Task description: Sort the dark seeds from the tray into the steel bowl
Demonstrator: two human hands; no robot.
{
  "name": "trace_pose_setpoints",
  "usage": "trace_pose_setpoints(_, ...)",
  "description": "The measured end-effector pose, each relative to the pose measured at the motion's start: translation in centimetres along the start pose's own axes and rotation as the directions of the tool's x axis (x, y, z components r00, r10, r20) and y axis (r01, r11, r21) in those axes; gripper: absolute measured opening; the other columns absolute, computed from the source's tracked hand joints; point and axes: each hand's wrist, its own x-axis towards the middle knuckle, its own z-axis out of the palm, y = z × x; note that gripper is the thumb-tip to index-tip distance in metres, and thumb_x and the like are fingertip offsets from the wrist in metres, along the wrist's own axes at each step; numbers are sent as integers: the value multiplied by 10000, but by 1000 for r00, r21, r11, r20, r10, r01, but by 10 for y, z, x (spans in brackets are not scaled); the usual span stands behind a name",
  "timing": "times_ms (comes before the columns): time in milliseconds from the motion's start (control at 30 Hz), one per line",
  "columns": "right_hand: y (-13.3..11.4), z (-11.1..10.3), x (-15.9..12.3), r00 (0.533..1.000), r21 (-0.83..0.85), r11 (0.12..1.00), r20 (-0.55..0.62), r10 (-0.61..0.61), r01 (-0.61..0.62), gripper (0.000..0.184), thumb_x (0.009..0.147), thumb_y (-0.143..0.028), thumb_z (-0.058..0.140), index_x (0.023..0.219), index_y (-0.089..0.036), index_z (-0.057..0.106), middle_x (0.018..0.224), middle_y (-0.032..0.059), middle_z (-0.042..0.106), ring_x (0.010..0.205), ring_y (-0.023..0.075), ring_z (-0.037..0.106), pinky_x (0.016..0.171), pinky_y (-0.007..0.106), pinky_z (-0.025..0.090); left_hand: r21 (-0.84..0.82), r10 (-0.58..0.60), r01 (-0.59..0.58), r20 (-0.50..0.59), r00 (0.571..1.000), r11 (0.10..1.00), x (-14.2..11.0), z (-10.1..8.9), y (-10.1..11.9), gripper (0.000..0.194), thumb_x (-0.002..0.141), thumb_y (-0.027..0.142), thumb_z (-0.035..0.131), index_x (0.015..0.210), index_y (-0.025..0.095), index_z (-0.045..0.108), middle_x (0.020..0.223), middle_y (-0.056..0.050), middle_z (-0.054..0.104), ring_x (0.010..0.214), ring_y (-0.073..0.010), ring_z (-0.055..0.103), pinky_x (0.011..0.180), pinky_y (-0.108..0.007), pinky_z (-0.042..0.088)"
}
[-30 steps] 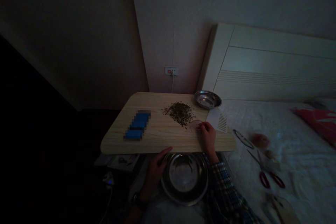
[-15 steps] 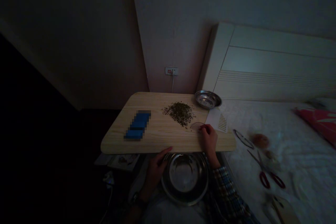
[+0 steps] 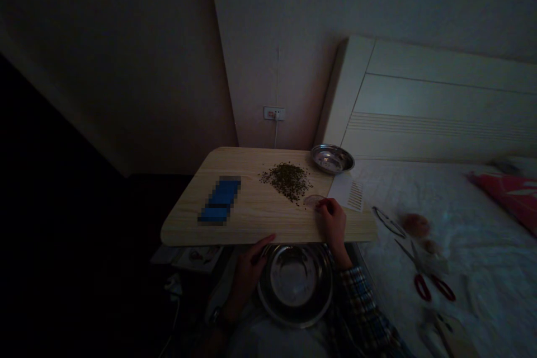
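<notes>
A person's right hand (image 3: 333, 221) pinches a clear piece (image 3: 312, 201) with a curved edge above the right part of a pale wooden table (image 3: 251, 221), thumb and fingers together on its near side. The piece lies just beside the lower right fringe of a pile (image 3: 289, 179) of small, dark greenish bits, a few of them scattered loose around the heap. The left hand (image 3: 250, 265) rests at the table's near edge, one finger stretched onto the wood and the others bent beside the rim of a large bowl (image 3: 293, 277); whether they clasp that rim cannot be told in the dim light. The metal bowl sits below the edge, between the forearms, one with a dark watch (image 3: 216, 316), the other in a plaid sleeve (image 3: 356, 285).

Beyond the right hand, a white card (image 3: 342, 187) with a row of slots lies at the table's right side, and a small bowl (image 3: 333, 159), also metal, stands at the far right corner. A blue item (image 3: 220, 201), blurred by pixels, lies well apart on the left. On the white bed (image 3: 482, 224) at right are scissors (image 3: 422, 274) with red handles, blades parted, and a red pillow (image 3: 507, 198). Behind stand a pale headboard (image 3: 432, 100) and a wall socket (image 3: 274, 113), a white cord hanging from it.
</notes>
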Motion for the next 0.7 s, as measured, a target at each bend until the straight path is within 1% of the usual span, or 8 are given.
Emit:
trace_pose_setpoints(133,-1,-1,0,1000,-17,1000,2,-1,1,203,747,-276,451,785,-166,618,736,38,653,684,179,562,653,264,385,6,13,-13,18,1000,1000,1,-1,-2,416,750,115,468,1129,238,588,1189,-9,612,1128,-170,528,1023,-343,369)
trace_pose_setpoints(267,-2,-2,-2,1000,-26,1000,-3,11,-11,190,737,-260,451,765,-170,616,723,31,649,671,175,558,649,264,387,-2,25,-25,18,1000,1000,2,-1,-5,423,740,106,467,1126,226,591,1187,-19,613,1124,-176,532,1015,-349,380)
trace_pose_setpoints(433,0,-3,-7,998,11,1000,-54,14,-13,189,747,-265,451,789,-171,609,761,34,651,699,175,570,663,263,398,-12,21,-21,23,1000,1000,2,0,-8,439,734,102,465,1138,226,582,1194,-20,609,1131,-180,527,1023,-365,371)
trace_pose_setpoints(567,2,-3,-9,998,3,1000,-67,11,-11,196,752,-272,447,787,-168,609,752,37,650,683,174,566,652,265,398,-19,9,-9,21,1000,1000,2,0,-5,421,747,123,464,1135,231,583,1188,-19,613,1118,-180,539,1020,-364,375)
trace_pose_setpoints(700,1,-3,-9,999,-35,999,-50,6,-8,190,744,-264,446,773,-169,608,730,36,643,669,177,555,637,266,390,0,6,-6,13,1000,1000,2,0,-1,402,748,144,478,1122,231,596,1179,-17,620,1121,-180,538,1014,-353,382)
